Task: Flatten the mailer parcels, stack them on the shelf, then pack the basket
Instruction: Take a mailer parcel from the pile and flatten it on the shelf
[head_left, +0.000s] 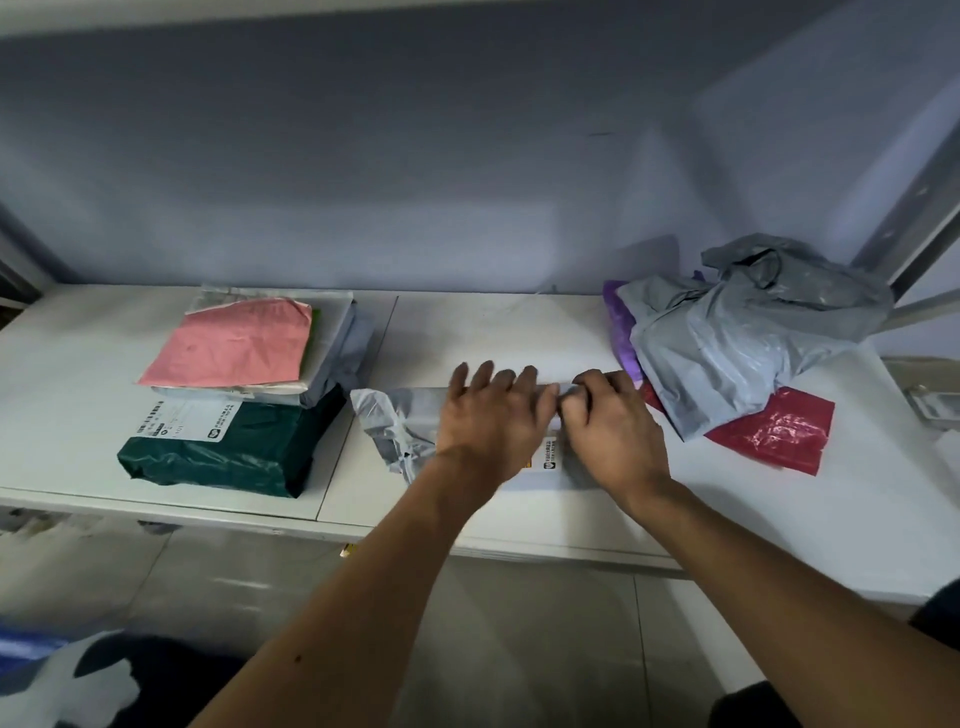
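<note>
A grey mailer (395, 421) lies flat near the front middle of the white shelf (467, 322), directly under both hands. The left hand (493, 415) rests on top of it, palm down, fingers straight and slightly spread, pointing toward the back wall. The right hand (608, 431) is just beside the left, their fingers touching, with its own fingers curled in and pinching the mailer's far edge. The mailer's crumpled left end sticks out past the left hand.

Between the two wrists a white label (549, 454) shows on the mailer, with a small dark square logo and a line of print too small to read.

On the left of the shelf stands a stack: a dark green parcel (234, 457) at the bottom, pale grey mailers (337, 353) above it and a pink mailer (234, 343) on top. The green parcel carries a white shipping label (187, 421) with a barcode and the same kind of logo; its text is not legible.

On the right, loose crumpled grey bags (727, 343) lie heaped over a purple bag (621, 332) and a red mailer (779, 428).
</note>
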